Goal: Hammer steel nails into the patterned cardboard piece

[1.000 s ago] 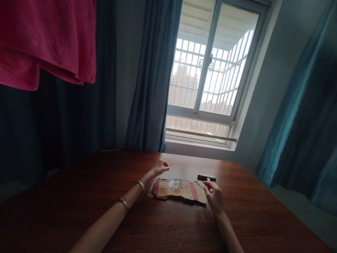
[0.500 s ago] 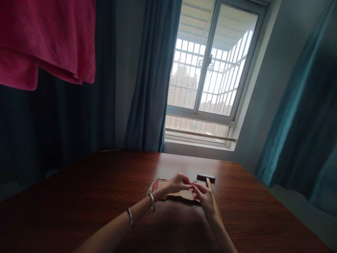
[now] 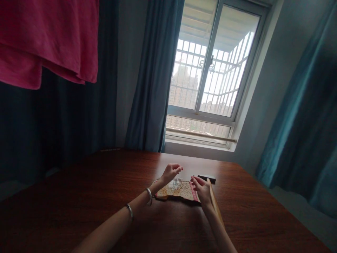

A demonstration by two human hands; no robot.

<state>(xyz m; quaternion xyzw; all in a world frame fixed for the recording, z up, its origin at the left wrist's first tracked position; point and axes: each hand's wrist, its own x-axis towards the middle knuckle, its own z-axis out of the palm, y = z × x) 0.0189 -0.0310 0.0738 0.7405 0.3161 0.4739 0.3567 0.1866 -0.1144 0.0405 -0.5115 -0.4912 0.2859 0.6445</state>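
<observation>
Right hand [image 3: 202,191]: thumb and forefinger closed in a pinch on a thin dark nail [image 3: 193,175], near the pink-banded right end of the speckled board [image 3: 168,192]. Left hand [image 3: 170,173]: fingers loosely curled, raised near the board's upright nails [image 3: 177,181]; whether the fingertips hold anything cannot be told. Board rests on the table [image 3: 168,228]; hammer [image 3: 213,196] lies beside the right hand
</observation>
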